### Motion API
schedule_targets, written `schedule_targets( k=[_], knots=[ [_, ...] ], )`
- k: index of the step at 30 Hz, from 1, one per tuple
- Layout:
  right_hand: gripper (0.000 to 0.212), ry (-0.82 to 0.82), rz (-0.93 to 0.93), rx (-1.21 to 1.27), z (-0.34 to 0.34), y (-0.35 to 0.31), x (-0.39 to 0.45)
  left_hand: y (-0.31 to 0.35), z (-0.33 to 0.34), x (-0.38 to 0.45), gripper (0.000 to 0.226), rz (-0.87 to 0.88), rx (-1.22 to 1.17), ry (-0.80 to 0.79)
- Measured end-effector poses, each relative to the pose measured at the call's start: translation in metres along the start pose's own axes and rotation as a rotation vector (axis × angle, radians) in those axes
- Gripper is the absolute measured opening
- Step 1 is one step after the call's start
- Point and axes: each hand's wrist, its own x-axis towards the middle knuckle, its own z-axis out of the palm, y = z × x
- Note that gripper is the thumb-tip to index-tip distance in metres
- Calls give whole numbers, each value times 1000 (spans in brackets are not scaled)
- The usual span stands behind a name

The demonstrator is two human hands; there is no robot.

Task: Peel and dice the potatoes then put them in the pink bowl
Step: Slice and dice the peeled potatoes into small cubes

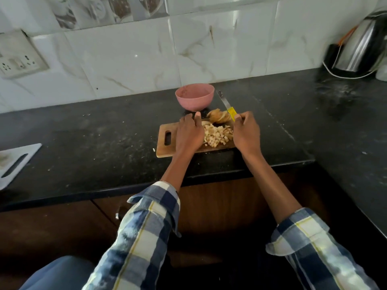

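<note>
1. 2 bare hands work over 1 wooden cutting board (165,150). The right hand (246,132) has its fingers curled round the yellow handle of 1 knife (227,106), whose blade points up and away toward the wall, clear of the board.
2. The left hand (189,132) lies palm down on the board with fingers fairly straight, against the left edge of the diced potato; whether it pinches anything cannot be told.
3. 1 heap of diced potato (217,135) sits on the board between the 2 hands; the cubes are too many and too small to count.
4. 1 mound of brown potato peelings (216,116) lies at the far edge of the board, just beside the knife handle.
5. 1 pink bowl (194,97) stands on the black countertop (104,126) just beyond the board, near the left fingertips. No potato shows inside it.
6. 1 white cutting board (14,162) lies at the left edge of the view, well apart from the wooden one.
7. 1 steel kettle (360,45) stands at the far right against the tiled wall, and 1 switch-and-socket plate (18,57) is fixed to the wall at the left.
8. 2 checked sleeves, 1 per arm, are rolled up the forearms.
9. No writing or brand can be read on any item.
</note>
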Motion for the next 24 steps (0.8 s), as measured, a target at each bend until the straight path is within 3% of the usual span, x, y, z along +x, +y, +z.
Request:
schedule_targets(
  k=[9, 17, 21, 24],
  knots=[
    [19, -14, -18, -25, 0, 0, -1, 23, 24, 4, 37, -6, -148, 140],
    [19, -12, -20, 4, -1, 0, -2, 29, 16, 12, 34, -53, -315, 92],
    [19, -17, -24, 15, -1, 1, -2, 27, 10, 21, 27, 6, -264, 100],
    [19, -16, -34, -25, 0, 1, -1, 27, 6, 30, 27, 95, -177, 16]
  ],
)
